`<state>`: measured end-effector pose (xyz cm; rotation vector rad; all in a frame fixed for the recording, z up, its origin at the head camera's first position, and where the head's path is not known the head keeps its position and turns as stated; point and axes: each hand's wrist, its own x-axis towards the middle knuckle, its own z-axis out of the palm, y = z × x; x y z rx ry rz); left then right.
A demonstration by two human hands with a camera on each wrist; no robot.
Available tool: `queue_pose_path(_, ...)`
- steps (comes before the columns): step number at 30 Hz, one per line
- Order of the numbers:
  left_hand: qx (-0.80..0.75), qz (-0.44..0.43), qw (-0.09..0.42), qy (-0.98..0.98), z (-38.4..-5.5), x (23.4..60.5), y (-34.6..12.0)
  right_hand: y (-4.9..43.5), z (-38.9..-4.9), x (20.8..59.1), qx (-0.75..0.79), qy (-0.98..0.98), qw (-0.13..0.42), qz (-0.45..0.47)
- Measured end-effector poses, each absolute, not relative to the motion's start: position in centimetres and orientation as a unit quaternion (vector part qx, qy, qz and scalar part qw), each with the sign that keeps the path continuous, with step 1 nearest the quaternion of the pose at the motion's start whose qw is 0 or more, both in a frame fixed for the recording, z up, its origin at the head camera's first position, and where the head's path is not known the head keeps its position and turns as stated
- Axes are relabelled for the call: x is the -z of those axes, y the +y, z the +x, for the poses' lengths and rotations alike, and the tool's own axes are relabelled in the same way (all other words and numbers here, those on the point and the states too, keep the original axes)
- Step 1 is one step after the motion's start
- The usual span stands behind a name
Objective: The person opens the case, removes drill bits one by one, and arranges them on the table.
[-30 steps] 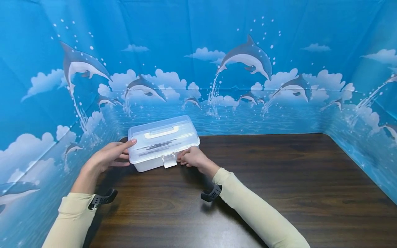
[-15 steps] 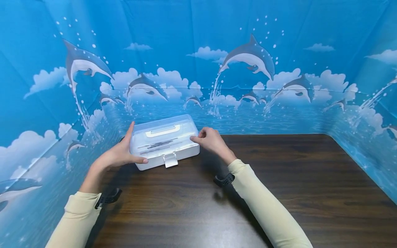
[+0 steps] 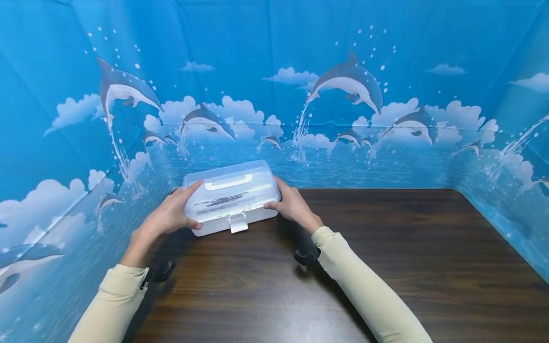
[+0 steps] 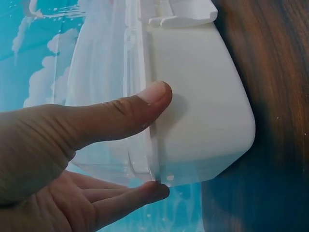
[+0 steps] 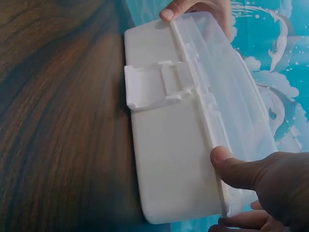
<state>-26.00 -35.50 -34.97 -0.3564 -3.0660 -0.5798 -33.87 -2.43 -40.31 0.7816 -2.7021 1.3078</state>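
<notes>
A white plastic storage box [image 3: 231, 197] with a clear lid stands at the table's back left, its lid down. Through the lid, thin dark items [image 3: 224, 200] show, too blurred to name. On its front wall a latch [image 3: 238, 222] tilts outward. My left hand [image 3: 173, 209] grips the box's left end, thumb [image 4: 154, 94] across the front rim and fingers along the end wall. At the right end my right hand [image 3: 293, 204] holds the box, thumb [image 5: 224, 159] on the lid's front edge; its other fingers are partly hidden behind the corner.
The dark wooden table [image 3: 407, 247] extends to the right and toward me. A blue dolphin-print cloth [image 3: 274, 95] rises along its back and sides. A white carry handle [image 3: 228, 182] lies on the lid.
My right hand has gone from beside the latch to the box's right end and taken hold there. The left hand has shifted so its thumb lies on the front. The box stays about in place.
</notes>
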Motion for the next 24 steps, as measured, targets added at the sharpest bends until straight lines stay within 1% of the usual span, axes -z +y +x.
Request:
queue_pose_path(8, 0.219, -0.117, 0.016, -0.969, -25.1, 33.3, -36.0, -2.2, -33.3, 38.1, -0.425, -0.875, 0.049, 0.228)
queue_pose_path(15, 0.269, -0.104, 0.008, -0.957, -24.0, 31.9, -36.4, -1.8, -32.3, 36.0, -0.441, -0.863, 0.069, 0.236)
queue_pose_path(20, 0.314, -0.083, 0.005, -0.946, -23.6, 31.2, -36.8, -1.4, -31.8, 35.3, -0.434, -0.86, 0.116, 0.241)
queue_pose_path(24, 0.35, -0.083, 0.001, -0.933, -23.4, 30.7, -37.3, -1.4, -31.7, 34.8, -0.445, -0.847, 0.152, 0.247)
